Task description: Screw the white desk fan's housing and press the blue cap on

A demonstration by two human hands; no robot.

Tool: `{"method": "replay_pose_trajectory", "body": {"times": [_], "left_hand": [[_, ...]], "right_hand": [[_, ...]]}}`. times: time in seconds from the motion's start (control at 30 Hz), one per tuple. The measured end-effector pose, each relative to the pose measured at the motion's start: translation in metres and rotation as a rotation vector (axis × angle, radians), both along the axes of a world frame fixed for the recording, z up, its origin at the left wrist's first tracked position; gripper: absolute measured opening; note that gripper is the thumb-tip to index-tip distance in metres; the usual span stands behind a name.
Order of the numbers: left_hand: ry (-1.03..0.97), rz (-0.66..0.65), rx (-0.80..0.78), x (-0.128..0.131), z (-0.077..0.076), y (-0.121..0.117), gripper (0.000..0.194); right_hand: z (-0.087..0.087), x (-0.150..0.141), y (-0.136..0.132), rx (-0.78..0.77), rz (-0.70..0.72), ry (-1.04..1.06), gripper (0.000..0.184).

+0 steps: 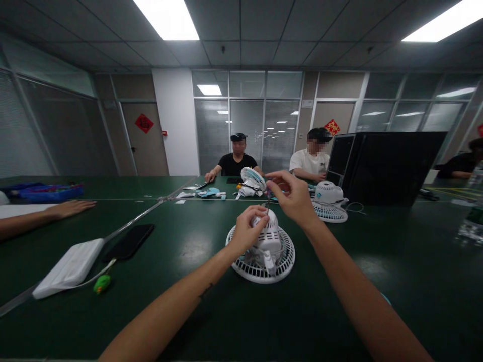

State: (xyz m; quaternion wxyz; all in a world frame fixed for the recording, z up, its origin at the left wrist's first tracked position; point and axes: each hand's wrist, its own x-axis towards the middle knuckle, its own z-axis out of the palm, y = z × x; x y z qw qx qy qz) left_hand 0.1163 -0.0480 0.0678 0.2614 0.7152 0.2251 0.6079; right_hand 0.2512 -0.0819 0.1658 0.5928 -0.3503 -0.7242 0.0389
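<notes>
**White fan (290, 259) lies grille-down on the green table (181, 322), a slim tool (268, 187) standing over it**

At the far left, there is a blue tray (53, 192), and in front of it the hand (77, 207) of a co-worker lies flat on the table. Nearer, a white flat box (70, 266) with a cable is placed beside a black phone (130, 242), and a small green ornament (101, 284) lies close to them.

Across the table sits a person in black (236, 165); before this person are light blue and white pieces (211, 193) and another fan (252, 181), tilted.

In the middle, the left hand (249, 227) has its fingers bent at the top of the white fan's motor housing. I cannot tell if they grip the housing or the lower end of the tool. The right hand (290, 193) is higher, pinching the tool between thumb and fingers; its thin shaft points down to the housing.

To the right, a third fan (330, 213) also lies grille-down, near a person in white (304, 162) and a large black screen (388, 168). At the right edge stand clear bottles (471, 223), partly blurred.
</notes>
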Motion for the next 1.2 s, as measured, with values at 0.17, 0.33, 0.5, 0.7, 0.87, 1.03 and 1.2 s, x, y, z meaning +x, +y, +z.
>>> {"method": "replay_pose_trajectory", "body": {"times": [0.17,0.33,0.5,0.7,0.87,1.03,1.2], "left_hand": [[0.013,0.007,-0.008,-0.001,-0.001,0.0,0.011],[0.027,0.001,-0.025,-0.002,-0.001,0.001,0.013],[0.039,0.005,-0.028,-0.004,0.001,0.0,0.015],[0.031,0.008,-0.023,-0.003,0.002,0.001,0.019],[0.003,0.023,-0.033,0.0,0.002,0.003,0.023],[0.011,0.025,-0.056,0.0,0.003,0.003,0.027],[0.032,0.039,-0.037,-0.001,0.003,0.001,0.019]], "right_hand": [[-0.002,0.003,0.006,0.024,-0.034,0.08,0.024],[-0.004,0.006,0.012,0.022,0.028,0.104,0.024],[-0.003,0.009,0.01,0.044,0.044,0.086,0.025],[0.0,0.01,0.009,0.036,-0.028,0.126,0.03],[0.002,0.008,0.007,0.118,-0.089,0.047,0.021],[0.0,0.007,0.004,0.071,-0.056,0.026,0.021],[-0.002,0.006,0.004,0.034,-0.014,0.012,0.022]]}}
